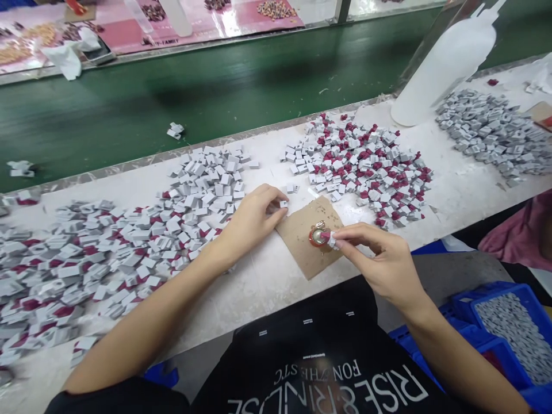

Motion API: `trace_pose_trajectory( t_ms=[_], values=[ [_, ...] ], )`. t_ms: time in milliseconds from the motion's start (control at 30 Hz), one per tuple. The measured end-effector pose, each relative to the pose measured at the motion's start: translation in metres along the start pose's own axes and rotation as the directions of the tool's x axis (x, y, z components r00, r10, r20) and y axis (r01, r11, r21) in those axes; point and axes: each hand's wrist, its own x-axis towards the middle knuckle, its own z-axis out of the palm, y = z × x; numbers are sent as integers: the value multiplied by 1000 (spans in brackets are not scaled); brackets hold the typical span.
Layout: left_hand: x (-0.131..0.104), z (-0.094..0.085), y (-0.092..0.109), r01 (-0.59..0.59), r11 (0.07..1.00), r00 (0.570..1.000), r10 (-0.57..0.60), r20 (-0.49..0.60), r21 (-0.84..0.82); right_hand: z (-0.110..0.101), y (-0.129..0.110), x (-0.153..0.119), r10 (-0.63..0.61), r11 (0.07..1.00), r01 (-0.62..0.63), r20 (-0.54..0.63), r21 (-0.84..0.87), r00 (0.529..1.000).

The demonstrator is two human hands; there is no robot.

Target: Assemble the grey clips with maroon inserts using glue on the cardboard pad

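Note:
My right hand [382, 259] pinches a small grey and maroon plastic part [330, 238], its maroon end over a small round dish [318, 236] with an orange-red rim. Whether the part touches what is in the dish I cannot tell. Beneath the dish lies a square of brown cardboard [306, 259], spotted with drips. At the cardboard's left corner, my left hand [259, 215] has its fingers curled round a small grey plastic block [283, 204]. Another loose grey block [293, 188] lies just beyond that hand.
A heap of grey and maroon parts [366, 167] lies beyond the cardboard; another pile [129, 247] spreads along the left. A white squeeze bottle [448, 63] stands at the back right, near a grey heap [495, 132]. Behind runs a green belt [259, 86]. Blue bins [526, 299] sit lower right.

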Motion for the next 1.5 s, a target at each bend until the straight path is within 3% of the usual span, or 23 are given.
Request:
trace_pose_trajectory(
  t_ms=[100, 233, 367, 933, 1233, 1400, 1500],
  values=[
    [2, 2, 16, -40, 978, 999, 40, -2, -207, -4, 2, 11, 101, 980, -95, -24, 173, 995],
    [9, 4, 43, 20, 839, 1000, -23, 1, -543, -3, 2, 30, 156, 902, -125, -41, 413, 987],
    [14, 4, 61, 55, 759, 998, -54, 21, -648, 1, -2, 41, 130, 850, -70, -80, 522, 988],
    [17, 5, 66, 77, 727, 994, 0, 112, -683, 4, -4, 42, 77, 893, -15, -121, 450, 990],
    [11, 10, 60, 69, 652, 989, 55, 139, -755, 3, -10, 45, -94, 924, 98, -30, 371, 995],
    [28, -3, 54, 29, 760, 990, 66, 122, -649, 6, -8, 67, -67, 944, 51, 38, 327, 997],
    [58, -22, 44, -75, 899, 993, 108, 51, -431, -1, -7, 94, -19, 957, 8, 34, 291, 999]
  ],
)
